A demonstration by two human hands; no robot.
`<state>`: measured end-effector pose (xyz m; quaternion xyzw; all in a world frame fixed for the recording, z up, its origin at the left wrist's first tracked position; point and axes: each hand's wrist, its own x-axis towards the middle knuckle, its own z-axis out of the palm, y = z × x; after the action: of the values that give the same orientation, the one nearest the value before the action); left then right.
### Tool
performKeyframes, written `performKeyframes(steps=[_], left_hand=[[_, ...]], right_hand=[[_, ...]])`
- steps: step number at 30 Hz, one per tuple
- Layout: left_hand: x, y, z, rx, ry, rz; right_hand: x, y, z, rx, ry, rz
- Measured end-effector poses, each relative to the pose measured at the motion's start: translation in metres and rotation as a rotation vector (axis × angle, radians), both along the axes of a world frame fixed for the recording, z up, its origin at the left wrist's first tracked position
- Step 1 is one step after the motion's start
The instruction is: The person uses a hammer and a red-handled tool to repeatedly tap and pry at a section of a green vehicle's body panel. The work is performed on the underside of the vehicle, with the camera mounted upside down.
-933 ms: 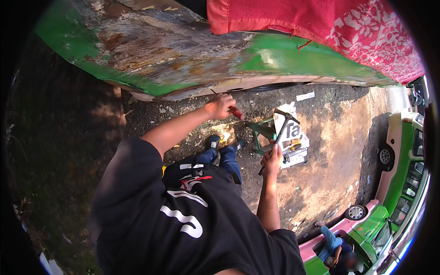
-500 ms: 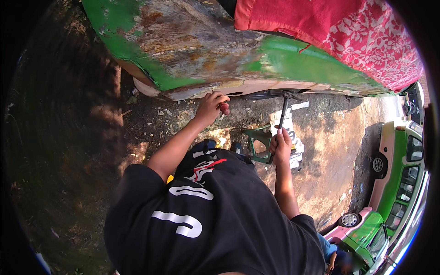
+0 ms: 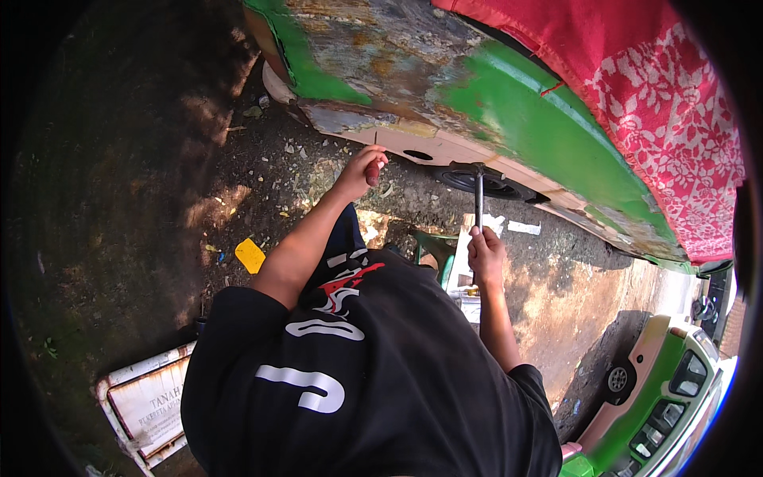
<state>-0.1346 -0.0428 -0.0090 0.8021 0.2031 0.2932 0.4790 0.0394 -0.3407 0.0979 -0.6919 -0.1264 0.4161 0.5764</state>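
My left hand (image 3: 358,173) is closed around the reddish-brown handle (image 3: 372,172) of a slim tool, perhaps a screwdriver; its thin shaft points up at the pale pink lower sill (image 3: 401,137) of a vehicle. In my right hand (image 3: 486,254) is a hammer (image 3: 478,203), gripped low on its long metallic handle. The hammer's head is raised in front of a black wheel (image 3: 493,184) under the sill. Above the sill, the green body panel (image 3: 524,103) has a large patch of scraped, rusty metal (image 3: 389,48).
A red cloth with white flowers (image 3: 660,119) drapes over the vehicle. A green stool (image 3: 435,245) and white sheets (image 3: 463,262) are near my right forearm. On the ground lie a yellow piece (image 3: 249,255) and a rusty-framed white sign (image 3: 147,401). Another green-and-pink vehicle (image 3: 644,397) stands right.
The view has shifted leftward, bringing in the sign and the yellow piece. My left hand has turned so the tool's shaft shows upright; the hammer has swung from slanted to nearly upright.
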Motion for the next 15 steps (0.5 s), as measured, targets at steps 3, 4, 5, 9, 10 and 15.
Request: performKeyframes(steps=[3,4,5,9,10,15], left_hand=[[0.002,0.002,-0.02,-0.277,-0.094,-0.022],[0.004,0.001,-0.018,-0.229,-0.112,-0.014],[0.005,0.002,-0.017,-0.181,-0.129,-0.006],[0.008,0.007,-0.003,0.001,-0.063,-0.03],[0.009,0.011,-0.001,-0.002,-0.056,-0.033],[0.007,0.022,0.004,-0.026,-0.041,-0.097]], right_hand=[[0.002,0.002,-0.006,-0.064,-0.063,0.074],[0.002,0.004,-0.001,-0.064,-0.046,0.093],[0.002,0.008,-0.003,-0.048,-0.045,0.102],[-0.001,0.013,-0.004,-0.034,-0.076,0.119],[-0.002,0.016,-0.001,-0.059,-0.086,0.115],[-0.009,0.031,0.017,-0.012,0.019,0.106]])
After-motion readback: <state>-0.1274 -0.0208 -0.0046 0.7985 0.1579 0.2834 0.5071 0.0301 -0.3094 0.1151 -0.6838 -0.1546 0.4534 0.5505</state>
